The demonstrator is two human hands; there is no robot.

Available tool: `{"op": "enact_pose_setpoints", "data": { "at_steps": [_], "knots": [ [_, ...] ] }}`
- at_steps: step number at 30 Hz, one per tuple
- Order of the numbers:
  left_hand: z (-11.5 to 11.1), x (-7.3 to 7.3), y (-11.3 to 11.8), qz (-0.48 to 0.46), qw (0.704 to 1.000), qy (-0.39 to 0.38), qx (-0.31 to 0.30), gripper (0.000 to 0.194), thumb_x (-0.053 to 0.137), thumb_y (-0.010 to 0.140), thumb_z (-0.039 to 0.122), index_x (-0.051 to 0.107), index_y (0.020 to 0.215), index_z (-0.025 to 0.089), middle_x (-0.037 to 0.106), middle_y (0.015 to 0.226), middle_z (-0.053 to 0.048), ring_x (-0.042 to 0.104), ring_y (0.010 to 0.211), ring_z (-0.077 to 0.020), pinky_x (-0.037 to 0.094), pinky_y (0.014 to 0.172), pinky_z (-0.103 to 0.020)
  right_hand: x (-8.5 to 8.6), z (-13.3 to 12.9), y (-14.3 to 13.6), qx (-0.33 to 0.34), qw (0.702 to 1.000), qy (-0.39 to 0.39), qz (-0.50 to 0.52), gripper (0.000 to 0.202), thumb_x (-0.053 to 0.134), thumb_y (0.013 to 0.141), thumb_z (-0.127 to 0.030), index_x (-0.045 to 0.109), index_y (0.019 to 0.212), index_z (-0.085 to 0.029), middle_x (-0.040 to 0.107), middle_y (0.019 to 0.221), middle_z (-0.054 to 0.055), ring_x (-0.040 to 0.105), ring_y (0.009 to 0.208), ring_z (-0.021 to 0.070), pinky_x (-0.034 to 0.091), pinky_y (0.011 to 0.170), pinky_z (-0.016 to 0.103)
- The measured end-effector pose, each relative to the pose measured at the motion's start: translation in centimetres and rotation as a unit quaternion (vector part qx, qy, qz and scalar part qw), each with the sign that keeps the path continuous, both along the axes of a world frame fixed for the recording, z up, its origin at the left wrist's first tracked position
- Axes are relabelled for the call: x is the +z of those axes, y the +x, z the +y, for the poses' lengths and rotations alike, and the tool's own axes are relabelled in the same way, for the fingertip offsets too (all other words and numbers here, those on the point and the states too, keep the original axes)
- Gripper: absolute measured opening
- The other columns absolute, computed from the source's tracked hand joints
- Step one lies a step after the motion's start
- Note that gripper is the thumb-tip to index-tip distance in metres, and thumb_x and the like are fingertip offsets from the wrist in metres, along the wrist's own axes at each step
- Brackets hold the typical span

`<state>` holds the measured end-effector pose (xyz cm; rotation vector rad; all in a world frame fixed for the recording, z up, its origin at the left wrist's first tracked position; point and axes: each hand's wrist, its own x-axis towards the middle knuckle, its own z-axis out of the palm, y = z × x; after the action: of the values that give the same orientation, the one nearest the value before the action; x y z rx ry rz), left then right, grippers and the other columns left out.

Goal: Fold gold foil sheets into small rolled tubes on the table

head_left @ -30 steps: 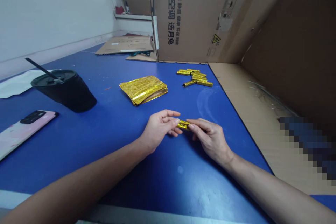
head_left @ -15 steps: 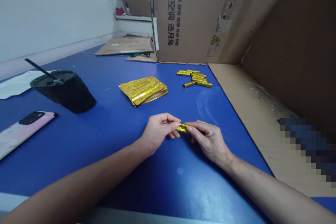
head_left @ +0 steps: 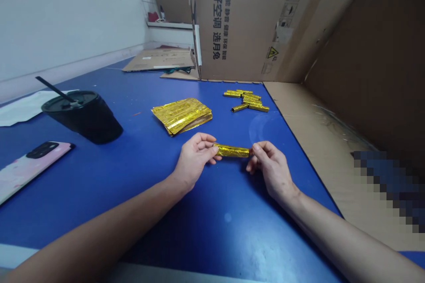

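Between my hands, a rolled strip of gold foil paper [head_left: 233, 151] is held nearly level above the blue tabletop. My left hand [head_left: 195, 154] pinches its left end between thumb and fingers. At the right end, the thumb and fingertips of my right hand [head_left: 270, 163] close on the tip; the exact contact there is small and partly hidden. Beyond my left hand lies a stack of flat gold foil sheets [head_left: 181, 114], slightly fanned. Farther right, several finished-looking gold foil rolls [head_left: 251, 101] rest in a loose group.
To the left stand a black tumbler [head_left: 88, 117] with a straw and a pink-and-white phone [head_left: 33, 166], with white paper [head_left: 20, 108] behind. A large cardboard box [head_left: 245, 22] walls off the back. More cardboard [head_left: 312, 128] borders the blue table [head_left: 146, 225] on the right.
My hands have moved apart, the right one going rightward, so that more of the gold foil roll shows between them. Both hands and roll sit slightly farther from me.
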<state>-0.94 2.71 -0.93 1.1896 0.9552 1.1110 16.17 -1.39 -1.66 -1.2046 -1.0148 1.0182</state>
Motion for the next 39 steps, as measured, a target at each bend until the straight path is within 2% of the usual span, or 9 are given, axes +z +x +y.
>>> {"op": "enact_pose_setpoints", "data": {
  "at_steps": [5,8,11,15,18,20,27,34,39],
  "knots": [
    [-0.19,0.01,0.03,0.022,0.999,0.046,0.006,0.02,0.063,0.067,0.018,0.045,0.076,0.016,0.06,0.066,0.003,0.058,0.057,-0.0081,0.043,0.054,-0.018,0.2,0.01,-0.14,0.028,0.999,-0.041,-0.011,0.03,0.061,0.07,-0.043,0.058,0.062,-0.014,0.055,0.042,-0.001,0.044,0.037,0.0074,0.034,0.041,0.021],
    [-0.43,0.16,0.06,0.035,0.997,0.063,0.0,0.021,0.065,0.065,0.018,0.047,0.075,0.015,0.064,0.081,-0.001,0.058,0.06,-0.0067,0.045,0.059,-0.019,0.3,0.01,-0.16,0.024,0.998,-0.058,0.013,0.027,0.064,0.067,-0.04,0.062,0.066,-0.013,0.057,0.043,-0.001,0.045,0.038,0.0072,0.034,0.041,0.02],
    [-0.38,0.24,0.12,0.038,0.998,0.039,0.015,0.023,0.067,0.064,0.023,0.05,0.076,0.014,0.063,0.093,-0.005,0.059,0.063,-0.0083,0.046,0.058,-0.02,0.3,0.0,-0.19,0.009,0.998,-0.056,0.029,0.025,0.066,0.065,-0.038,0.063,0.067,-0.013,0.057,0.043,-0.001,0.046,0.038,0.0078,0.035,0.042,0.021],
    [-0.06,0.23,0.16,0.035,0.999,-0.024,0.031,0.025,0.067,0.063,0.03,0.054,0.074,0.012,0.061,0.074,-0.003,0.058,0.063,-0.0109,0.045,0.053,-0.02,0.2,-0.06,-0.25,-0.008,0.999,-0.036,0.027,0.024,0.066,0.064,-0.036,0.065,0.069,-0.013,0.058,0.046,-0.001,0.047,0.04,0.0087,0.037,0.042,0.022],
    [0.03,0.19,0.09,0.004,0.998,-0.04,0.054,0.026,0.068,0.063,0.03,0.052,0.075,0.013,0.057,0.064,0.0,0.058,0.061,-0.0119,0.046,0.052,-0.021,0.15,-0.02,-0.26,-0.025,0.999,-0.022,0.029,0.023,0.067,0.064,-0.035,0.065,0.07,-0.013,0.058,0.048,0.0,0.047,0.042,0.0089,0.038,0.043,0.022],
    [-0.01,0.11,0.01,0.011,0.998,-0.048,0.044,0.025,0.068,0.064,0.031,0.053,0.073,0.013,0.057,0.061,0.0,0.056,0.058,-0.0106,0.045,0.052,-0.021,0.14,0.01,-0.27,-0.029,0.999,-0.017,0.029,0.022,0.067,0.064,-0.035,0.065,0.07,-0.014,0.058,0.049,0.0,0.047,0.043,0.0088,0.038,0.043,0.022],
    [0.04,-0.25,-0.03,0.026,0.996,-0.086,-0.018,0.02,0.067,0.065,0.029,0.059,0.068,0.011,0.057,0.056,-0.001,0.05,0.049,-0.0075,0.04,0.048,-0.019,0.15,-0.08,-0.31,0.005,1.0,-0.006,0.02,0.018,0.067,0.065,-0.033,0.066,0.069,-0.015,0.059,0.053,0.0,0.047,0.046,0.009,0.038,0.045,0.023],
    [-0.05,-0.01,0.11,-0.027,0.991,-0.132,-0.021,0.014,0.065,0.066,0.021,0.056,0.064,0.011,0.055,0.052,0.0,0.049,0.048,-0.0063,0.037,0.048,-0.018,0.59,-0.17,-0.41,0.025,0.999,-0.032,0.033,0.015,0.069,0.062,-0.028,0.066,0.068,-0.014,0.06,0.055,0.0,0.047,0.047,0.0086,0.037,0.047,0.023],
    [-0.23,0.18,0.16,-0.039,0.991,-0.124,-0.034,0.014,0.063,0.068,0.022,0.053,0.065,0.012,0.059,0.055,-0.002,0.055,0.053,-0.0088,0.041,0.053,-0.019,0.42,-0.08,-0.3,0.029,0.998,-0.038,0.036,0.019,0.068,0.063,-0.031,0.065,0.07,-0.014,0.059,0.052,0.0,0.049,0.046,0.0095,0.04,0.048,0.025]
  ]
}}
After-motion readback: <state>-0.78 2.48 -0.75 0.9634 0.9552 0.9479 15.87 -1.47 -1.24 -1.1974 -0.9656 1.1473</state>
